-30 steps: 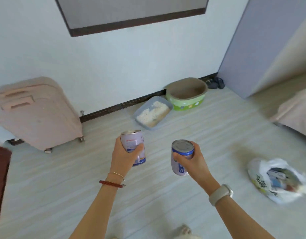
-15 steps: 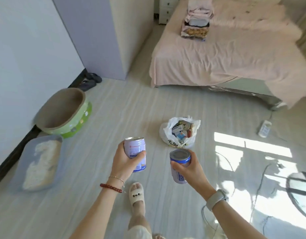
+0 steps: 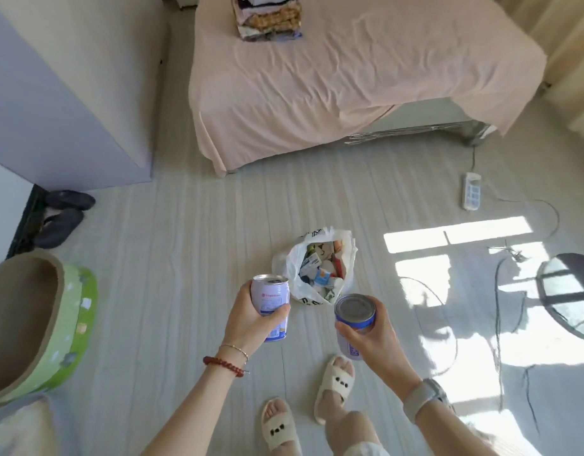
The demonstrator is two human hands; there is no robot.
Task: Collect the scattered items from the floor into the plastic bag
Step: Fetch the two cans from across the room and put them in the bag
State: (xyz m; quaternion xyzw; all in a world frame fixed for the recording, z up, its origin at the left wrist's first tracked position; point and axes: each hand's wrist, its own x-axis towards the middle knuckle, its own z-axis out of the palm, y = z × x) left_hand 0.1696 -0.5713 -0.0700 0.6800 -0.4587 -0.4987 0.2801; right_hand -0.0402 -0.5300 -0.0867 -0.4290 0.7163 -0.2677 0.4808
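Note:
My left hand [image 3: 247, 319] grips a pale lilac drink can [image 3: 271, 299] held upright, its opened top showing. My right hand [image 3: 371, 337] holds a second can [image 3: 353, 312] with a blue band and a grey lid, tilted slightly toward me. On the floor just beyond both cans sits a white plastic bag [image 3: 293, 264], its mouth open and several small cartons and boxes visible inside. Both cans hang above the floor, a short way in front of the bag.
A pink-covered bed [image 3: 349, 77] with a stack of folded clothes [image 3: 267, 18] fills the far side. A green-rimmed round pet bed [image 3: 76, 320] stands at left, dark slippers [image 3: 63, 212] by a lilac cabinet [image 3: 53, 103]. A power strip [image 3: 471, 190] and cables trail at right beside a dark round stand [image 3: 570, 294].
The view has swung from the wall and suitcase round to the bed, and I have stepped closer to the bag. Both hands kept hold of their cans throughout.

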